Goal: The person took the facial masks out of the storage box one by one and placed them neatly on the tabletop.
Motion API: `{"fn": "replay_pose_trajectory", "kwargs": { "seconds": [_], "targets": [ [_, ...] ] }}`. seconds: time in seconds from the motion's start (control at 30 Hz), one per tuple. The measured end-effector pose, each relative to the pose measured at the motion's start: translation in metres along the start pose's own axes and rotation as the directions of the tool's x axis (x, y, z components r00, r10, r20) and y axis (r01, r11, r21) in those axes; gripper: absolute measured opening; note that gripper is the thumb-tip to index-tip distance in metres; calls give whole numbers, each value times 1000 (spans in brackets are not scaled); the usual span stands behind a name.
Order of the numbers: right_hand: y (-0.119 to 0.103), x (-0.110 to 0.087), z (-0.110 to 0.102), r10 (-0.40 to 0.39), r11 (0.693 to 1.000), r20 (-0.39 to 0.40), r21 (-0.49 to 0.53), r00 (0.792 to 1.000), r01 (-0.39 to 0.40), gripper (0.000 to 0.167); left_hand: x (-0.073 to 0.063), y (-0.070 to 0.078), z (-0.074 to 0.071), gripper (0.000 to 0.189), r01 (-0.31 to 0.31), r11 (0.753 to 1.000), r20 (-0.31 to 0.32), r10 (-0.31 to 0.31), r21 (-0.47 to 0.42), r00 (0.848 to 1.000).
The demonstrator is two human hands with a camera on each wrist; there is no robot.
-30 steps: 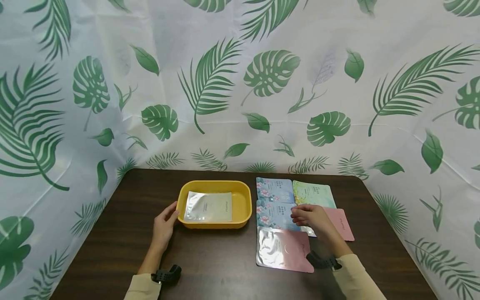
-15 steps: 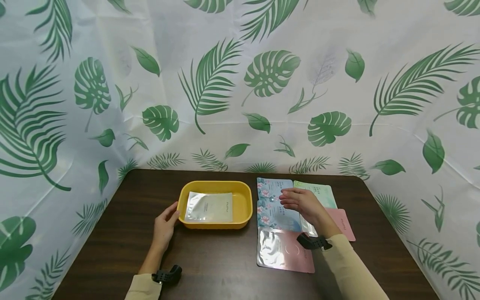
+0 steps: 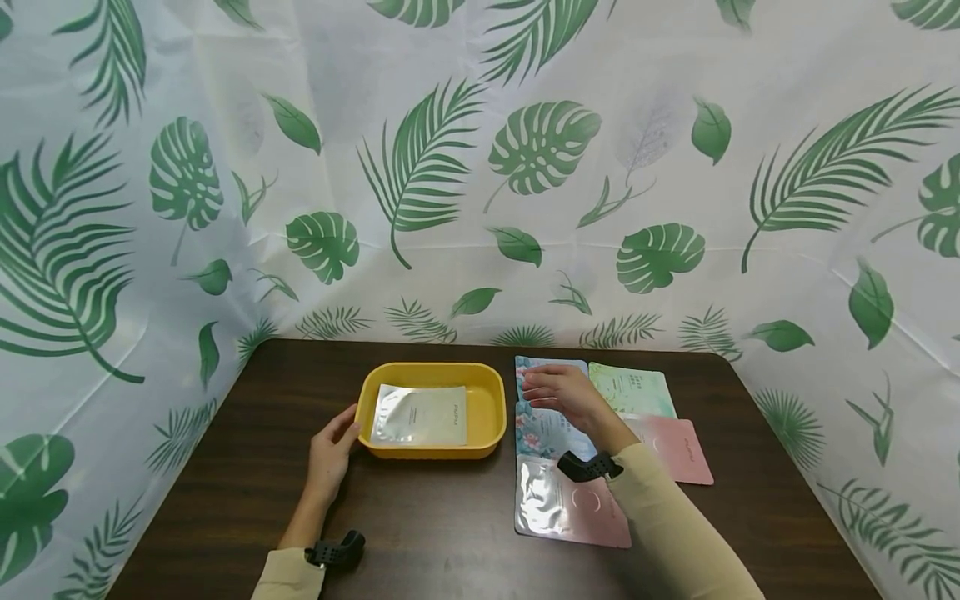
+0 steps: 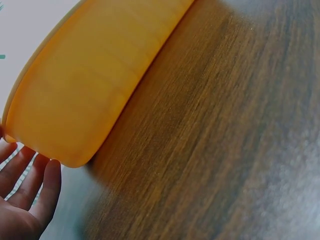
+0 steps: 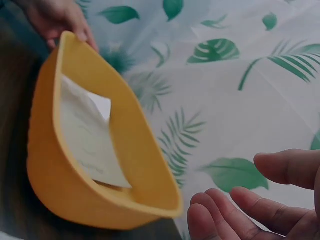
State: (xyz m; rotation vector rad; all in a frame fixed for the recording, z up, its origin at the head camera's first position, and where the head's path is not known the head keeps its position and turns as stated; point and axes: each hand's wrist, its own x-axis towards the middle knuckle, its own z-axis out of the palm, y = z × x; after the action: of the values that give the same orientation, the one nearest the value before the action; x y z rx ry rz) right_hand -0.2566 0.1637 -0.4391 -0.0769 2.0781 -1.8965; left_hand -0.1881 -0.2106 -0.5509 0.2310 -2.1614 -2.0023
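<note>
A yellow plastic tray [image 3: 431,452] stands on the table with a silver-white flat sachet [image 3: 420,416] lying inside. My left hand [image 3: 328,457] rests at the tray's left end; in the left wrist view the fairly straight fingers [image 4: 50,180] touch its end wall. My right hand [image 3: 572,397] hovers, holding nothing, over two blue floral sachets [image 3: 551,433] right of the tray. In the right wrist view its thumb and fingers are apart and loosely bent. A green sachet [image 3: 637,390] and two pink sachets [image 3: 678,448] [image 3: 573,502] lie beside the blue ones. My right arm partly hides them.
The dark wood table [image 3: 435,525] ends at a white backdrop cloth [image 3: 450,192] with green leaf prints, which hangs behind and along the sides. Each wrist wears a black band [image 3: 335,550].
My right hand has moved left and slightly away from me, from the near edge of the blue sachets to over their upper part. My left hand and the tray have stayed put.
</note>
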Motion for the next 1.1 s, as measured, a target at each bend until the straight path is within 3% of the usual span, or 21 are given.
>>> {"fn": "replay_pose_trajectory", "kwargs": {
  "seconds": [0.2, 0.7, 1.1],
  "targets": [
    [6, 11, 20, 40, 999, 25, 29, 999, -41, 35, 0, 1, 0, 40, -15, 1000, 6, 15, -6, 1000],
    [13, 33, 72, 122, 992, 10, -41, 992, -122, 30, -1, 0, 0, 41, -13, 1000, 1, 13, -12, 1000],
    [11, 45, 95, 190, 978, 19, -90, 982, -187, 45, -1, 0, 0, 42, -1, 1000, 11, 1, -27, 1000]
  ]
}}
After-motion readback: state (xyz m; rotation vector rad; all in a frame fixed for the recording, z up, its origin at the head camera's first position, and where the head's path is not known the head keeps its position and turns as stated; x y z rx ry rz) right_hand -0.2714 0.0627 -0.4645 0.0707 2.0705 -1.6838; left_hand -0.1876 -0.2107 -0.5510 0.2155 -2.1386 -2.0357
